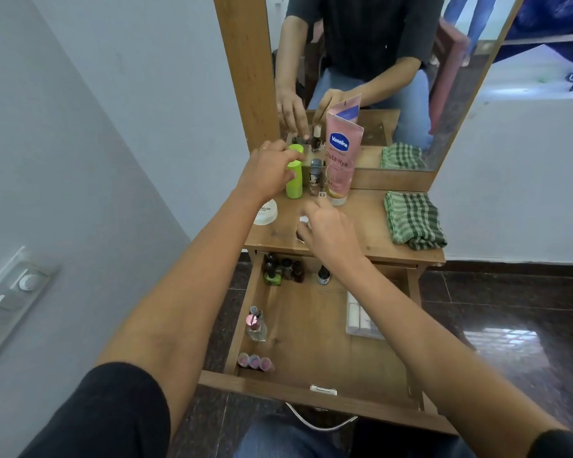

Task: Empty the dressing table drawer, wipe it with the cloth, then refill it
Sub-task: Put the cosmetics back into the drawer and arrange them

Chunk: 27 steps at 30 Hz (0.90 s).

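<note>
Emptying step: your left hand (268,173) clasps the green bottle (293,183) left of the Vaseline tube (339,160); seat it upright, clear of neighbours. Nearer than the tube, your right hand (328,234): grip unclear. Below, the drawer (311,328) is partly full.

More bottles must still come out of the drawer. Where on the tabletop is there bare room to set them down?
Bare wood lies between the Vaseline tube and the checked cloth, running to the front edge of the tabletop. The back left is crowded: the left hand holds the green bottle, beside the small bottles, the white jar and the right hand.
</note>
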Each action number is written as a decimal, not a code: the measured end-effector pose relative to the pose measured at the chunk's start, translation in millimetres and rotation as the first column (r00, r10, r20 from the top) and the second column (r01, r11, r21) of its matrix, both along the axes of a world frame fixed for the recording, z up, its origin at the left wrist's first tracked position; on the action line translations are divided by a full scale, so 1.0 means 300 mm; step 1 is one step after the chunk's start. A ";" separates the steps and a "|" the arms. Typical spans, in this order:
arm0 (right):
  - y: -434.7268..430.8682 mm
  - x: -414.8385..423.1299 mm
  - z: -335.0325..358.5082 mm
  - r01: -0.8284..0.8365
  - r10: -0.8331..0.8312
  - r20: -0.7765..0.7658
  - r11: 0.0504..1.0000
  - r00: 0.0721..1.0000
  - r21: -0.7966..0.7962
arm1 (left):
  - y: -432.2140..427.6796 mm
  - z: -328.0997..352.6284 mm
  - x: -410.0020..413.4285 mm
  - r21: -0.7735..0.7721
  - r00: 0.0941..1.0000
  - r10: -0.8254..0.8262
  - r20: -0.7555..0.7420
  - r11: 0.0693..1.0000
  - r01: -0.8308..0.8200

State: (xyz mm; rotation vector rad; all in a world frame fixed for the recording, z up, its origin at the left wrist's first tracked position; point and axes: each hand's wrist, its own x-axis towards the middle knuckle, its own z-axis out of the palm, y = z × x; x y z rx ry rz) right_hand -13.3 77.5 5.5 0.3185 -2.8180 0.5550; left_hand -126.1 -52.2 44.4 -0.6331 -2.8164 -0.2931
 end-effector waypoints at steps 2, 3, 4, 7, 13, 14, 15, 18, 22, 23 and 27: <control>0.013 0.008 -0.009 0.001 0.000 0.022 0.998 1.000 -0.068 | 0.033 0.001 -0.015 -0.134 0.999 -0.014 -0.042 0.991 0.008; 0.018 0.006 -0.011 0.005 -0.002 0.029 0.995 1.000 -0.100 | 0.047 -0.002 -0.022 -0.188 0.998 -0.023 -0.060 0.982 0.011; 0.023 0.004 -0.014 0.009 -0.005 0.031 0.992 1.000 -0.123 | 0.059 -0.004 -0.028 -0.235 0.996 -0.032 -0.079 0.972 0.013; 0.047 -0.008 -0.026 0.032 -0.030 0.010 0.987 0.999 -0.158 | 0.092 -0.012 -0.046 -0.320 0.992 -0.062 -0.112 0.947 0.023; 0.076 -0.024 -0.065 -0.022 -0.001 -0.074 0.952 0.997 -0.305 | 0.126 -0.042 -0.074 -0.382 0.996 -0.075 -0.047 0.923 0.051; 0.078 -0.023 -0.075 -0.035 0.008 -0.087 0.948 0.996 -0.317 | 0.129 -0.045 -0.076 -0.380 0.996 -0.073 -0.046 0.924 0.051; 0.079 -0.022 -0.086 -0.041 0.012 -0.091 0.944 0.996 -0.328 | 0.132 -0.046 -0.079 -0.375 0.996 -0.071 -0.050 0.926 0.047; 0.081 -0.019 -0.118 -0.020 -0.002 -0.062 0.933 0.998 -0.359 | 0.143 -0.046 -0.084 -0.362 0.996 -0.060 -0.061 0.932 0.034; 0.075 -0.017 -0.139 -0.017 -0.001 -0.045 0.924 0.999 -0.382 | 0.148 -0.047 -0.082 -0.349 0.998 -0.050 -0.036 0.937 0.034; 0.074 -0.018 -0.141 -0.016 -0.003 -0.049 0.924 0.999 -0.382 | 0.147 -0.049 -0.081 -0.344 0.998 -0.051 -0.024 0.938 0.040; 0.072 -0.023 -0.153 -0.020 -0.002 -0.055 0.918 0.999 -0.396 | 0.135 -0.056 -0.075 -0.326 0.997 -0.083 -0.006 0.942 0.076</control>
